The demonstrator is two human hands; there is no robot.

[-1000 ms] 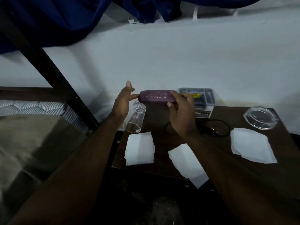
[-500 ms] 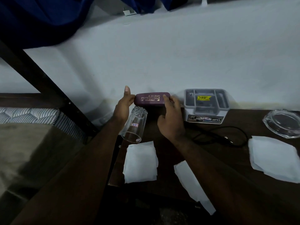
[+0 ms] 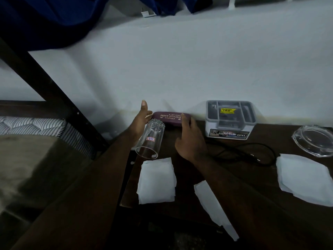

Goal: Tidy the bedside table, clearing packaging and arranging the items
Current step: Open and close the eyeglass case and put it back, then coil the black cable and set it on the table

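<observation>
Squaring things up: left hand fingers straight, released, beside tipped glass; glasses case lies far, against wall; right hand relaxed, fingertips touching its right end. Nudge evenly, don't roll glass.

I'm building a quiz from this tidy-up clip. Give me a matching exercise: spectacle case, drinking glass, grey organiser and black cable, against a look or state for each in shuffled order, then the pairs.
1 spectacle case
2 drinking glass
3 grey organiser
4 black cable

A yellow price sticker inside
B lying in a loop
C purple, gold lettering
D clear, lying on its side

Pairs: 1-C, 2-D, 3-A, 4-B
</observation>
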